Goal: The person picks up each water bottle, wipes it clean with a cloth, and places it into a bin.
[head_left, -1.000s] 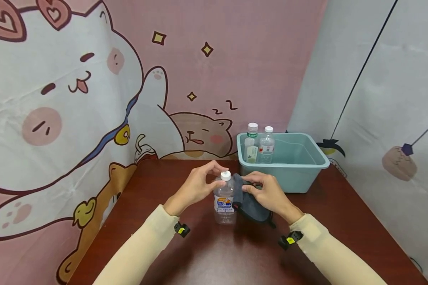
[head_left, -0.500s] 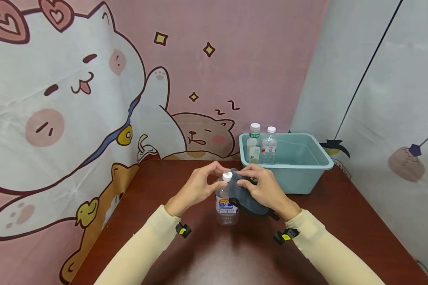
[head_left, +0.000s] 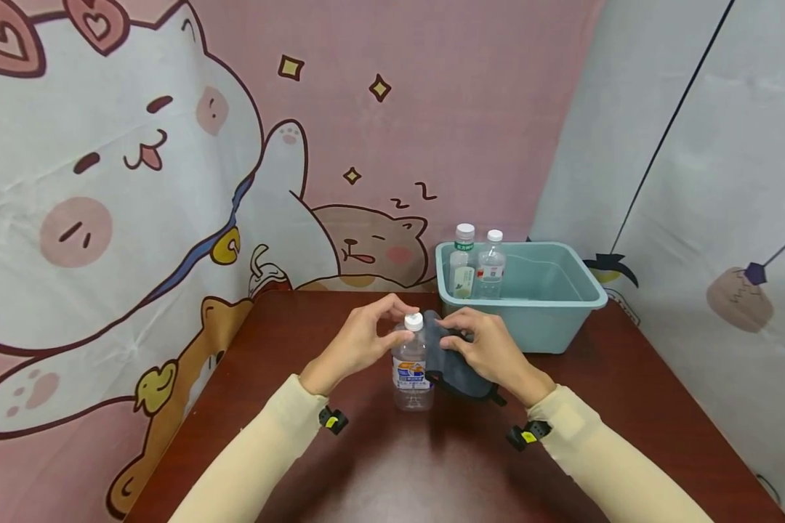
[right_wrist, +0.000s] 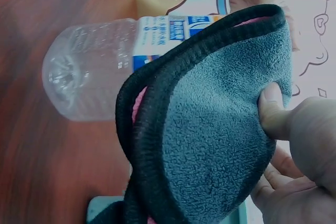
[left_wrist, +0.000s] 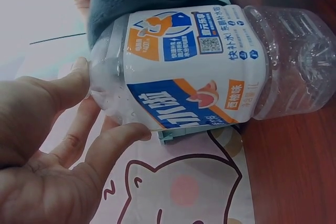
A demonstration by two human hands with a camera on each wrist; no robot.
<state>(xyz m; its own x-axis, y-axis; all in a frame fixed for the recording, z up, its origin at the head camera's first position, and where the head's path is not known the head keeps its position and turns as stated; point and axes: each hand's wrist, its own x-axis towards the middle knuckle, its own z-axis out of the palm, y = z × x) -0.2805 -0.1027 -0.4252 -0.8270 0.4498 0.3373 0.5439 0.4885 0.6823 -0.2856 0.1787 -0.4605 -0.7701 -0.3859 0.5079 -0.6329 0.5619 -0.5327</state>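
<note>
A clear plastic bottle [head_left: 412,376] with a white cap [head_left: 413,322] stands upright on the table, its blue, orange and white label [left_wrist: 194,61] facing the left wrist camera. Fingers and thumb of my left hand [head_left: 358,338] hold it round the shoulder, just below the cap. My right hand [head_left: 492,349] pinches a folded dark grey cloth [head_left: 456,372] between thumb and fingers, against the bottle's right side. In the right wrist view the cloth [right_wrist: 215,119] has a fuzzy face, a black bound edge and a pink inside, and it hides part of the bottle.
Behind my right hand a light blue plastic bin [head_left: 520,327] sits at the table's far edge. Two bottles, one with a green band [head_left: 464,261] and one with a white cap [head_left: 491,265], stand in its left end. A cartoon-printed curtain [head_left: 484,109] hangs behind the dark red-brown table [head_left: 288,349].
My right hand brings the cloth left across the bottle's side, then draws it back slightly to the right. The left hand keeps its hold, and the bottle stays in place.
</note>
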